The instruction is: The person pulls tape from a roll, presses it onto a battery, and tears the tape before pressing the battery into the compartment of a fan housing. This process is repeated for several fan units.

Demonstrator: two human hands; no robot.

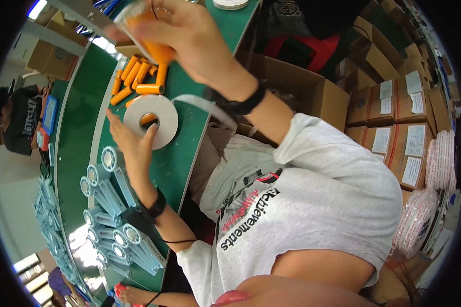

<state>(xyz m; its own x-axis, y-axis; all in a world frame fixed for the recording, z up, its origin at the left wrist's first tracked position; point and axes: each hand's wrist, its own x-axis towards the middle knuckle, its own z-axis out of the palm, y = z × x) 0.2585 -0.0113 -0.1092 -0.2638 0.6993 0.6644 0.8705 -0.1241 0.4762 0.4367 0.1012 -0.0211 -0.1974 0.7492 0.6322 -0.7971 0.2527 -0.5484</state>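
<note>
My right hand [189, 41], blurred by motion, is closed around an orange cylinder [156, 43] at the top of the view. A pale flat edge shows along the cylinder; I cannot make out what it is. Lower down, my left hand [133, 146] is at a white tape roll [167, 120], its thumb across the roll's face near the hub and its fingers stretched out along the side. From the roll a pale strip [194, 101] runs over the table edge. Several loose orange cylinders [149, 89] lie beyond the roll on the green table [176, 169].
Many light-blue fan-like housings [112, 194] with round heads stand beside my left forearm. At the lower edge another person's hand [133, 295] is by a red object. An open cardboard box [312, 87] stands past the table edge. Stacked cartons [389, 133] fill the right.
</note>
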